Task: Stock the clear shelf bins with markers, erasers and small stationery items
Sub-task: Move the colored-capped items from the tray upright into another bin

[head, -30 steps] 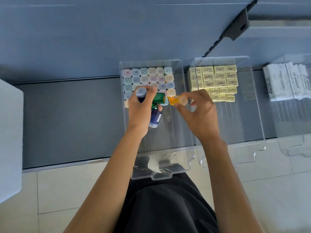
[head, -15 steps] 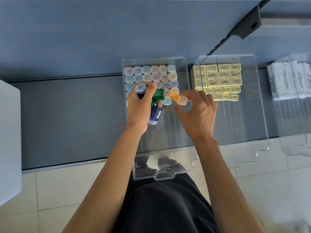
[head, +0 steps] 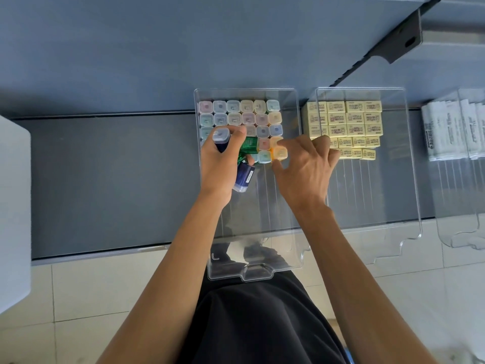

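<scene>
Now orange marker (head: 279, 153) sits upright in the marker bin (head: 254, 272), front row end (tilted mid-air a second ago). Fingers of right hand (head: 304, 170) flank it loosely, release unclear; left hand (head: 217, 164) grips spare markers (head: 244, 177), so more to slot.

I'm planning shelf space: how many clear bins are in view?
3. The marker bin is at centre. The eraser bin sits just to its right. The packet bin is at the right edge, partly cut off. More may lie outside the frame.
</scene>
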